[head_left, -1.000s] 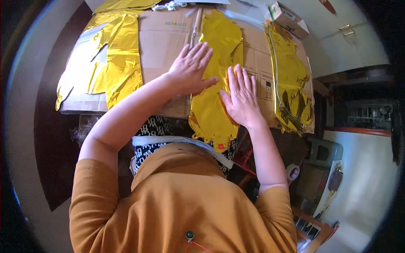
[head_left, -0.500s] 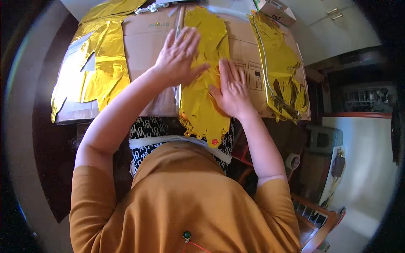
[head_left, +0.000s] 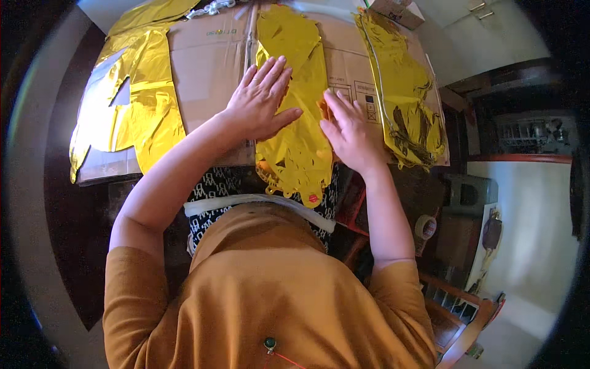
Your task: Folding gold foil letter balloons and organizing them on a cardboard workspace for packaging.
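A flat, deflated gold foil balloon point(head_left: 296, 123) lies lengthwise down the middle of a brown cardboard sheet point(head_left: 209, 61), its lower end hanging over the near edge. My left hand point(head_left: 261, 98) lies flat on the balloon's left side with fingers spread, partly on the cardboard. My right hand point(head_left: 347, 130) presses palm-down on the balloon's right side, fingers apart. Neither hand grips anything.
More gold foil balloons lie on the cardboard: one at the left point(head_left: 132, 111), one crumpled at the right point(head_left: 405, 92). A small cardboard box point(head_left: 396, 9) sits at the far right corner. A tape roll point(head_left: 425, 226) and clutter lie below to the right.
Both hands have slid along the middle balloon while pressing it flat; the left hand sits slightly further up and the right hand has spread lower on the foil.
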A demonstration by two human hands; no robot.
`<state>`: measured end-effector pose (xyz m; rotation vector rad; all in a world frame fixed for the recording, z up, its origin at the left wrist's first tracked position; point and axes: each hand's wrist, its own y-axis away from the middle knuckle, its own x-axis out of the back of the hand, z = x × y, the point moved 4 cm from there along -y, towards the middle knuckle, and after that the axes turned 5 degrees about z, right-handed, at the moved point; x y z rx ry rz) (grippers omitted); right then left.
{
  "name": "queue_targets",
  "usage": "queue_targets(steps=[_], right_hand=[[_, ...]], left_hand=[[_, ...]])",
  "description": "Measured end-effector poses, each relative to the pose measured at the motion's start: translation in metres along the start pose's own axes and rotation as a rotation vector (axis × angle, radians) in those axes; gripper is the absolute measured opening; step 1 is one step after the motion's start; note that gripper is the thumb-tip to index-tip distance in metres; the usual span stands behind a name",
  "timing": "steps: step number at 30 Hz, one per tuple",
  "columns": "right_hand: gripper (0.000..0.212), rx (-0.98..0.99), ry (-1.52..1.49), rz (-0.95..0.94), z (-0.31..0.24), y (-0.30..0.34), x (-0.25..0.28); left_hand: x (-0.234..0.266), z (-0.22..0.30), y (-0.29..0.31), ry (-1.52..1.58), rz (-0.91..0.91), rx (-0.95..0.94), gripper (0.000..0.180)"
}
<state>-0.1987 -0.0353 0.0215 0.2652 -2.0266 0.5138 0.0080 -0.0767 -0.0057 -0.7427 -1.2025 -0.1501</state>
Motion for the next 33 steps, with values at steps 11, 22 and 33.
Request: queue_targets(steps=[11,22,33], right_hand=[[0.053,0.073,0.090,0.055,0.002,0.006,-0.012],[0.054,0.096,0.136,0.047,-0.002,0.009,-0.009],[0.051,0.088,0.163,0.042,-0.001,0.009,-0.005]], left_hand=[[0.048,-0.015,0.031,0.178,-0.031,-0.012,0.048],[0.040,-0.009,0.033,0.138,-0.052,-0.033,0.057],[0.035,-0.008,0.037,0.110,-0.030,-0.039,0.069]])
